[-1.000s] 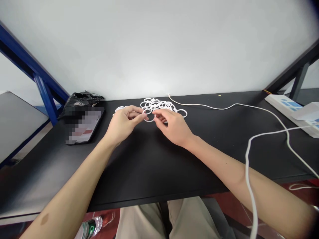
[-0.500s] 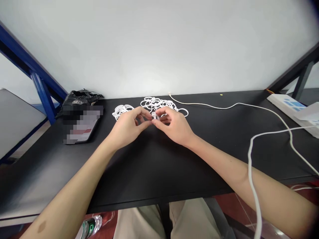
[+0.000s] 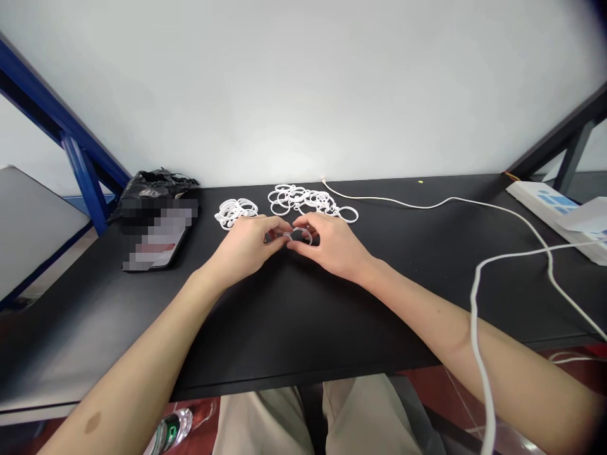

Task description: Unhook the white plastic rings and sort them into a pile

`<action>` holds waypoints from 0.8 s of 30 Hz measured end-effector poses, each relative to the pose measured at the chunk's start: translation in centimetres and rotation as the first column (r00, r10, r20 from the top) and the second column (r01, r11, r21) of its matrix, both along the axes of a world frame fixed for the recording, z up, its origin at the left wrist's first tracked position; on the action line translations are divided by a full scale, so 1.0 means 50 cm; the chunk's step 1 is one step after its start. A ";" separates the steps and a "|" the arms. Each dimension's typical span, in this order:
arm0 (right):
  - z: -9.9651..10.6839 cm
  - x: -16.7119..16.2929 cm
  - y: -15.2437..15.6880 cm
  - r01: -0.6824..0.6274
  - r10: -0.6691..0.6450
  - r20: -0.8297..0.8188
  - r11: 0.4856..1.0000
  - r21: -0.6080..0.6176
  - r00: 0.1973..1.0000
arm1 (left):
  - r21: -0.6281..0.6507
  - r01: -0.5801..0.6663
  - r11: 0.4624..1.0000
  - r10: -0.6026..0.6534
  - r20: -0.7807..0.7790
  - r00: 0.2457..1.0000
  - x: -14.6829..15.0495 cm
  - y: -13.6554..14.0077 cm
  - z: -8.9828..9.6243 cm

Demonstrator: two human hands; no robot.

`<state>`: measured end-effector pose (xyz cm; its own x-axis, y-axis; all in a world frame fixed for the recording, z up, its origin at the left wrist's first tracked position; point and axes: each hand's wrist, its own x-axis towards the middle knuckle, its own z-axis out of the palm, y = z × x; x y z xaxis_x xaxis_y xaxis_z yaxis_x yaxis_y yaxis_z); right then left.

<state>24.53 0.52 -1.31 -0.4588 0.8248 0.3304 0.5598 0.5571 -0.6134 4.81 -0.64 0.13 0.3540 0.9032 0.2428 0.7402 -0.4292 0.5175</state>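
Between my fingertips is a small white plastic ring [image 3: 311,238], its loop facing up. My left hand [image 3: 253,243] pinches its left end, where a smaller part is mostly covered by the fingers. On the other side my right hand [image 3: 329,243] grips the loop between thumb and fingers. A small pile of similar white rings [image 3: 236,212] lies just beyond my left hand. Behind my right hand spreads a larger, looser pile of white rings [image 3: 303,197], each with a little eyelet.
A phone-like dark slab [image 3: 161,243], partly blurred, lies at left before a crumpled black bag [image 3: 152,186]. White cables [image 3: 478,303] cross the right side, one passing over my right forearm. A white box [image 3: 545,202] stands at the far right of the black table [image 3: 303,328].
Both hands have come slightly nearer to me with the ring. It has turned, so its round loop now shows, and more of the left pile is uncovered.
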 end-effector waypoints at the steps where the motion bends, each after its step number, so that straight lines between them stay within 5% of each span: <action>1: -0.001 0.001 0.001 -0.007 0.007 0.005 1.000 0.005 1.000 | 0.005 -0.008 1.000 0.008 -0.006 1.000 0.000 0.000 0.000; 24: 0.005 0.003 0.003 -0.042 0.041 0.023 0.998 0.041 0.999 | 0.037 0.000 0.999 -0.001 0.024 1.000 0.000 -0.005 0.006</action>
